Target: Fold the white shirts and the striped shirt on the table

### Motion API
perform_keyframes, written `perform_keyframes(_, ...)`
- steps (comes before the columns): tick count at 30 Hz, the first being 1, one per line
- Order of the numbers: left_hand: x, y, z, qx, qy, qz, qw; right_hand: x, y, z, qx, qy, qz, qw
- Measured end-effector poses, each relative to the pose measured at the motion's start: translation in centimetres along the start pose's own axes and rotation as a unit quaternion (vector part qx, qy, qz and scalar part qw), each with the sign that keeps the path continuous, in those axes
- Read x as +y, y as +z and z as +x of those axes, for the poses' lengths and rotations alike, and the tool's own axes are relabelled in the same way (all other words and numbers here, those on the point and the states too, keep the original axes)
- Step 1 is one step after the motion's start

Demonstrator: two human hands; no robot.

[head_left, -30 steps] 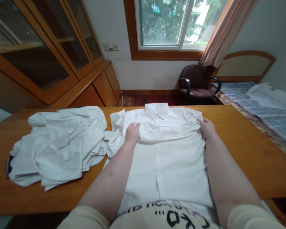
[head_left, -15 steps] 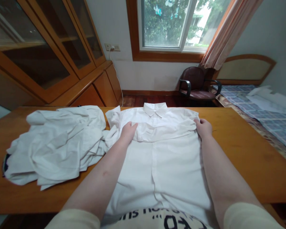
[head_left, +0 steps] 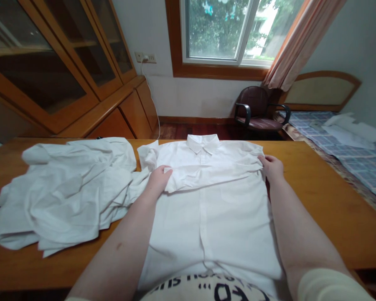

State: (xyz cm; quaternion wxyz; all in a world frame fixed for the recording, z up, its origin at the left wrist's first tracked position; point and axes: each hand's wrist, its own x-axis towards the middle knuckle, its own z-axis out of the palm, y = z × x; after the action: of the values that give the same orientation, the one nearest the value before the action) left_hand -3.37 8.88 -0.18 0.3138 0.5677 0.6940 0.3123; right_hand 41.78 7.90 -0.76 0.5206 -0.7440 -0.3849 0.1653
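A white collared shirt (head_left: pixel 213 209) lies flat, front up, on the wooden table (head_left: pixel 326 196), its collar toward the far edge. A sleeve is folded across its chest. My left hand (head_left: pixel 158 179) pinches the end of that folded sleeve near the shirt's left side. At the shirt's right shoulder edge, my right hand (head_left: pixel 272 166) grips the fabric with curled fingers. Both forearms stretch over the shirt's lower half.
A crumpled heap of white garments (head_left: pixel 69 192) lies on the table to the left, touching the shirt. Beyond the table are a wooden cabinet with glass doors (head_left: pixel 59 71), a dark armchair (head_left: pixel 257 110) under the window, and a bed (head_left: pixel 347 146) at the right.
My left hand has pulled the folded sleeve's end a little leftward and nearer me. My right hand stays at the shirt's right shoulder. The view has shifted slightly.
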Motion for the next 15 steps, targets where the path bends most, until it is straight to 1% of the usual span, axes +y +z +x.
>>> perform_keyframes(3, -0.06, -0.25, 0.06, -0.011, -0.013, -0.021, 1.0, 0.27, 0.1, 0.23, 0.002, 0.006, 0.024, 1.0)
perform_keyframes(7, 0.03, -0.37, -0.25, -0.009, -0.024, -0.043, 0.999, 0.77, 0.44, 0.58, 0.008, 0.025, 0.077, 0.997)
perform_keyframes(9, 0.12, -0.36, -0.43, -0.017, -0.033, -0.064, 0.997, 0.87, 0.54, 0.66, 0.007, 0.017, 0.059, 0.998)
perform_keyframes(13, 0.35, -0.68, -0.56, -0.049, -0.042, -0.119, 0.991, 0.85, 0.47, 0.72, -0.016, 0.003, -0.004, 1.0)
perform_keyframes(15, 0.35, -1.07, -0.39, -0.047, -0.05, -0.133, 0.989, 0.87, 0.43, 0.81, -0.007, 0.008, -0.008, 1.0)
